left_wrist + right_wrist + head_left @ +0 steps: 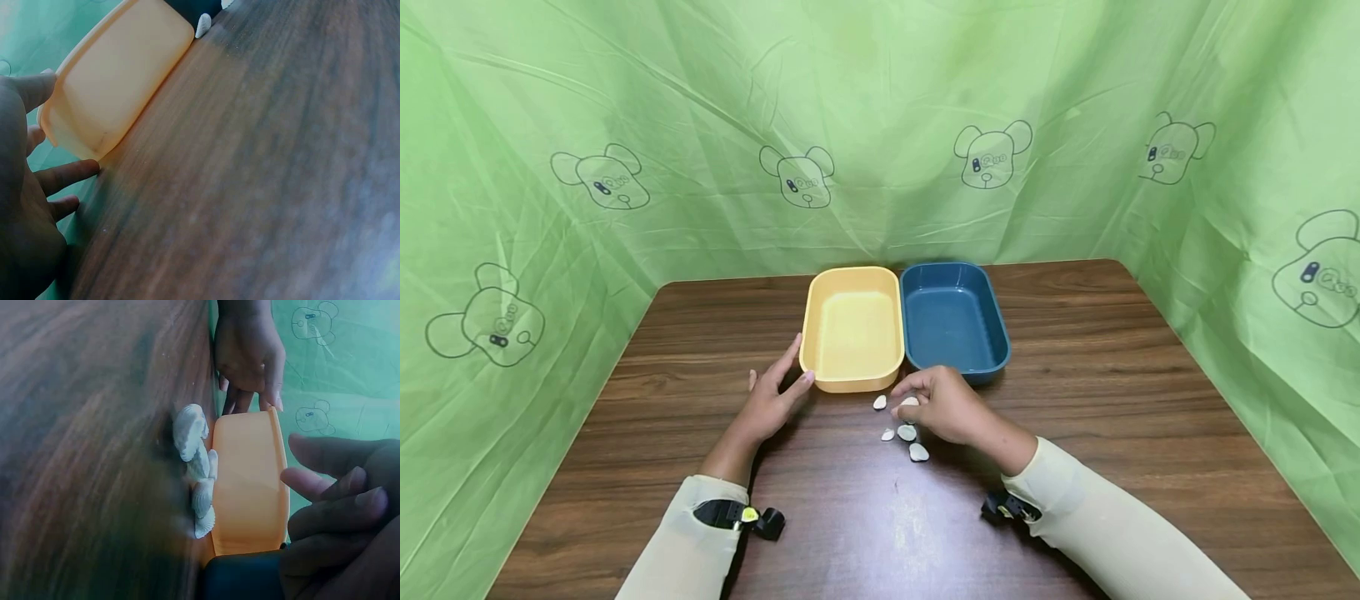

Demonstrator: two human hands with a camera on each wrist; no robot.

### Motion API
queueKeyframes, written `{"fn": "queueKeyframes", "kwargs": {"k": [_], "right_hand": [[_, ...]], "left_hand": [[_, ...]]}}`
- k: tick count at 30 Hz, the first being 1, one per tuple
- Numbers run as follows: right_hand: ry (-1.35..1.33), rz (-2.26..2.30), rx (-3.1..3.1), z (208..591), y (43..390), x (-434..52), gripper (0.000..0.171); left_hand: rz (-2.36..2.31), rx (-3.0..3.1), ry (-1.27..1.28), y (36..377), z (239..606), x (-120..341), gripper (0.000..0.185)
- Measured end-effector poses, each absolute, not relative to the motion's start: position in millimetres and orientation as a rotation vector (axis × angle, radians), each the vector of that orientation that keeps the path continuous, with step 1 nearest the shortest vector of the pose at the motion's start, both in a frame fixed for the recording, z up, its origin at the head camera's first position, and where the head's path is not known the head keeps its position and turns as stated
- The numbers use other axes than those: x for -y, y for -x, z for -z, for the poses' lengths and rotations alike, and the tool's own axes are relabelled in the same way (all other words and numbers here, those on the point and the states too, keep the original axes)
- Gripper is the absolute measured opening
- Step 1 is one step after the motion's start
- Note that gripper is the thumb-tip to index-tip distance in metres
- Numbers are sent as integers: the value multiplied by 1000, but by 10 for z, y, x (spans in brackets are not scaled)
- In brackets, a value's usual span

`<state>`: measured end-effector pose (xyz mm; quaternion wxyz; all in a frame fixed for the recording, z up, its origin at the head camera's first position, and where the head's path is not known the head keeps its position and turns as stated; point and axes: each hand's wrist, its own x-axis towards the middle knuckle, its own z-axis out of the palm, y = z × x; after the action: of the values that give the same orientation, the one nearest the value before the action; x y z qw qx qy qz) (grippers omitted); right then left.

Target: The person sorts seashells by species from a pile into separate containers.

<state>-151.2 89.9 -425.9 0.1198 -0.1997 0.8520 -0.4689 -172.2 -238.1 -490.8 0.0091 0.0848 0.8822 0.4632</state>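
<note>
Fingers [790, 354] of the left hand [767, 404] straight against the yellow tray [852, 327], steadying it; right hand [943, 404] loosely curled, empty, above seashells [907, 432] on the tabletop [1112, 400].

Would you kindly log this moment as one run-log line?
left hand steadies yellow tray | right hand hovers over shells | blue tray empty

The head view looked down from above; both wrist views sat low and close, sharing the yellow tray [853, 328].
</note>
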Motion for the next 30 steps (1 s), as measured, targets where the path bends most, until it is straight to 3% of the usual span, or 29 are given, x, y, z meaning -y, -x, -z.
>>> {"fn": "queueKeyframes", "kwargs": {"k": [16, 30], "right_hand": [[683, 1371, -2331, 4408, 1533, -945, 37], [702, 1350, -2406, 4498, 1516, -886, 33]], "left_hand": [[-1429, -2764, -271, 1720, 4915, 2381, 75], [-1440, -2759, -272, 1717, 4902, 2377, 74]]}}
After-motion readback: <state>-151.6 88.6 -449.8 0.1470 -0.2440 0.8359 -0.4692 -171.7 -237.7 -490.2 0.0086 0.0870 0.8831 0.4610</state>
